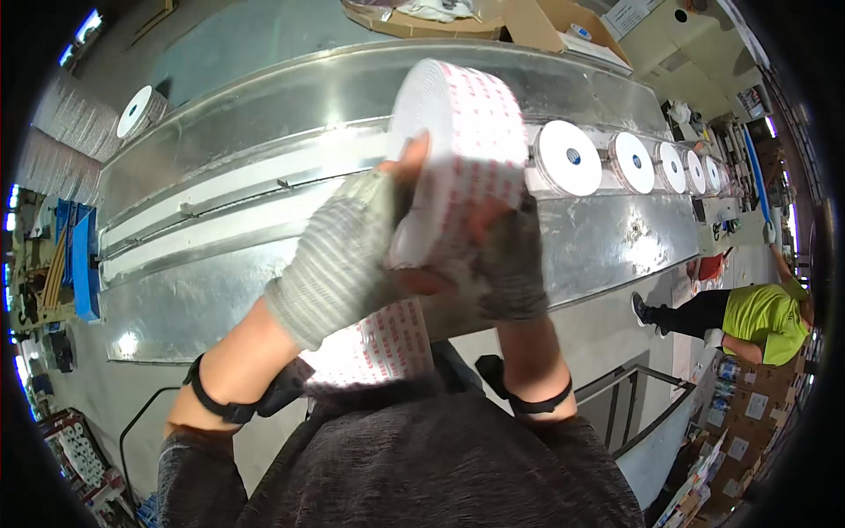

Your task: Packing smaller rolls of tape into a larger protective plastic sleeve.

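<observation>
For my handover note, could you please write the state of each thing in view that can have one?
Printed roll: wound, held between both hands
Left hand: gloved, gripping the printed roll's left side
Right hand: gloved, blurred, gripping its right side
Row of white-faced rolls: wound, lined up along the metal bench
Metal bench: bearing that row
Cardboard box: open

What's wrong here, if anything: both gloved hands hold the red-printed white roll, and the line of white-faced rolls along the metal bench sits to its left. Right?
Wrong side: in the head view, the line of white-faced rolls along the metal bench sits to the right of the red-printed white roll held in both hands.
</observation>
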